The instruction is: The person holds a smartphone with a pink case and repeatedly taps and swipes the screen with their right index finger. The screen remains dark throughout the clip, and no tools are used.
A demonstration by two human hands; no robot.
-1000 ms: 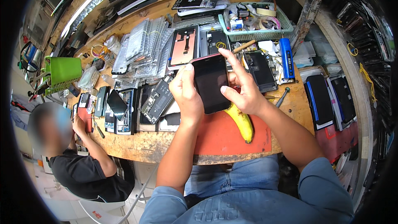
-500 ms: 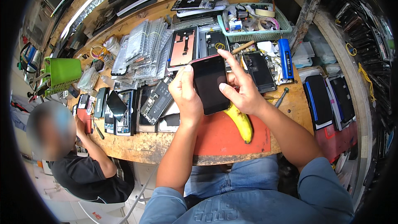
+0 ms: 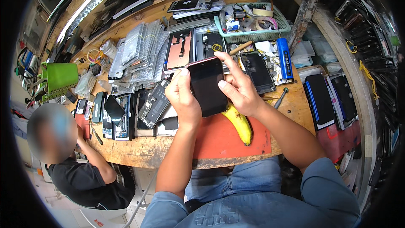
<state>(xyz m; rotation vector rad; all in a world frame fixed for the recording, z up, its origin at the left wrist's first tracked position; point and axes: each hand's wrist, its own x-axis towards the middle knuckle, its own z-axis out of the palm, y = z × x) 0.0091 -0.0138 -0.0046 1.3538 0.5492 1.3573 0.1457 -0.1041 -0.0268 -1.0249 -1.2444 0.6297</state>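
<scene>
A smartphone (image 3: 207, 88) with a dark screen is held up over the bench between both my hands. My left hand (image 3: 184, 95) grips its left edge, thumb along the upper corner. On the other side, my right hand (image 3: 241, 88) holds the right edge; its thumb rests at the screen's side and its index finger reaches the top corner. Beneath the phone and my right hand lies a yellow banana (image 3: 239, 126), its upper end hidden, on a red-orange mat (image 3: 211, 139).
Opened phones and tablet parts (image 3: 154, 103) lie left of the mat, with stacked bubble-wrap sleeves (image 3: 137, 50) behind. A green basket (image 3: 253, 36) of supplies, a blue tool (image 3: 284, 59) and a screwdriver (image 3: 280, 98) are to the right. A person (image 3: 84, 177) sits at the left.
The view has shifted slightly, so the bench contents sit a little further left. Both hands still hold the phone in much the same grip.
</scene>
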